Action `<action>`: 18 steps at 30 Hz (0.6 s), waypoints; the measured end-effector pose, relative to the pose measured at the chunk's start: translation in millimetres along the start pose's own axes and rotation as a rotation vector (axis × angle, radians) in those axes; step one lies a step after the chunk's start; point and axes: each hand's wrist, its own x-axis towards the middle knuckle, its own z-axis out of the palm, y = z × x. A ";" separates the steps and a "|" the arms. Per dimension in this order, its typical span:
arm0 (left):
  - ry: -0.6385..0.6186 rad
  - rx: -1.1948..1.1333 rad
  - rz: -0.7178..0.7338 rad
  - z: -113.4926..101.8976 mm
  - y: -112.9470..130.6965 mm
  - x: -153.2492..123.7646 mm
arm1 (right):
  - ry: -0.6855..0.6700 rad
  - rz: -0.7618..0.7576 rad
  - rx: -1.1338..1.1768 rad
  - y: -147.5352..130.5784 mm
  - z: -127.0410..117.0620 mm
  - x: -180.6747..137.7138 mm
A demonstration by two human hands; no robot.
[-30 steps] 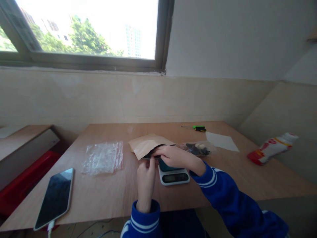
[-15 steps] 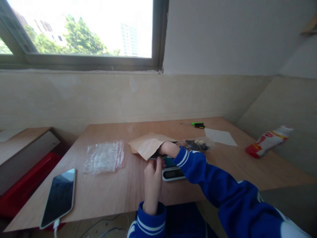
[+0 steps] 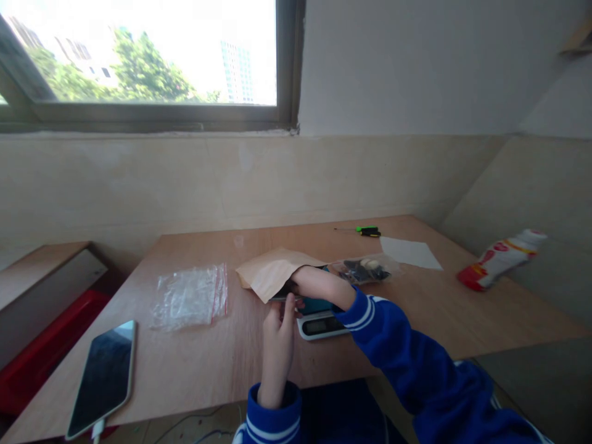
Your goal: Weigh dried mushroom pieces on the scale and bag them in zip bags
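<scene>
A brown paper bag (image 3: 271,271) lies tilted over a small digital scale (image 3: 319,325) with a white front and a dark display. My left hand (image 3: 280,320) pinches the near edge of the bag's mouth between thumb and fingers. Reaching in through that mouth from the right is my right hand (image 3: 309,280); its fingers are hidden inside, so I cannot see what they touch. Just right of the bag, a clear plastic bag of dark and pale small parts (image 3: 365,269) rests on the table.
Clear zip bags (image 3: 192,296) lie to the left, and a phone with a cable (image 3: 104,376) is at the front left. Screwdrivers (image 3: 367,231) and a white paper sheet (image 3: 411,253) are at the back right. A red and white bottle (image 3: 502,259) stands tilted at the right on the table (image 3: 185,364).
My right hand and wrist have shifted slightly, with more of the forearm showing out of the sleeve. My left hand keeps its hold on the bag's edge. The view has turned slightly right.
</scene>
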 end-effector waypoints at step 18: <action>0.180 0.000 0.047 -4.4 7.7 5.4 | 0.550 0.375 0.794 57.2 28.2 -136.2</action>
